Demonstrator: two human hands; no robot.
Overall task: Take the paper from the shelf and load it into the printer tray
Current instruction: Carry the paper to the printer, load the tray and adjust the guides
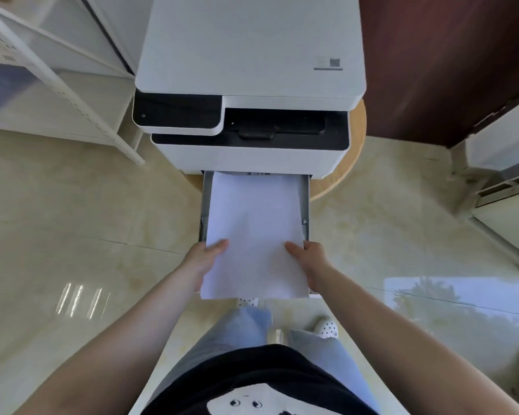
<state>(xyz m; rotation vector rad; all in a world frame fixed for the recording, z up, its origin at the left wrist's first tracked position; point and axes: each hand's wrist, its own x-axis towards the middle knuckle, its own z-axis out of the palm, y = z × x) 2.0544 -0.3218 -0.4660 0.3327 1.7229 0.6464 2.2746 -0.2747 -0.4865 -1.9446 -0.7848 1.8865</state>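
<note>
A stack of white paper (253, 232) lies lengthwise over the grey printer tray (305, 205), which is pulled out from the bottom of the white printer (249, 55). The paper's far end reaches the tray slot; its near end overhangs the tray front. My left hand (206, 259) grips the paper's near left edge, thumb on top. My right hand (310, 260) grips the near right edge the same way.
The printer stands on a round wooden stool (346, 169). A white metal shelf (57, 85) is at the left, a dark red door (447, 70) at the right, a white appliance (504, 163) at far right. Glossy tile floor (72, 220) surrounds my legs.
</note>
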